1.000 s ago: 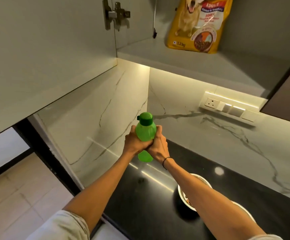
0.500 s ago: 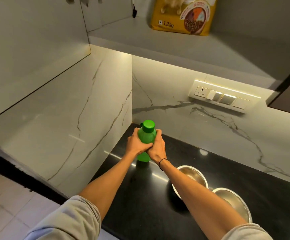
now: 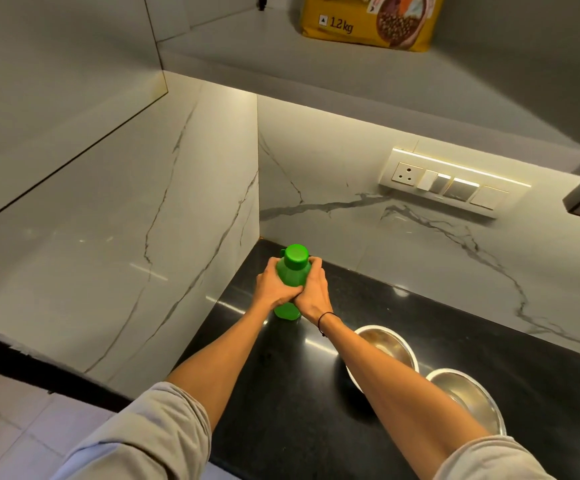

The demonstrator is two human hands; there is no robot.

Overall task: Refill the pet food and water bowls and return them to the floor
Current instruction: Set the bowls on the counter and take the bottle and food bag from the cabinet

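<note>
1. Bottle (image 3: pixel 292 271): green, cap on, standing upright on the black table (image 3: pixel 281 410) in the corner by the marble walls. The left hand (image 3: pixel 276 284) and the right hand (image 3: pixel 312 289) are both wrapped around its body from either side, thumbs meeting in front.

2. Bowls: two steel bowls sit on the table to the right of the bottle, well off the floor. The nearer-to-bottle bowl (image 3: pixel 382 344) is partly hidden by the right forearm; what shows of its inside has a brownish tint, but I cannot tell whether that is food or reflection. The other bowl (image 3: pixel 468 396) shows bare metal where visible, though whether water lies in it I cannot tell.

3. Food bag (image 3: pixel 368 22): the yellow pack stands upright on the shelf (image 3: pixel 247 46) above, apart from both hands.

4. Judged progress: collecting the bowls onto the table looks done. Water seems to be the step in hand, since the bottle is gripped but capped.

5. Left, as far as can be judged: opening the bottle, pouring, confirming the food, then carrying both bowls back down to the floor.
</note>
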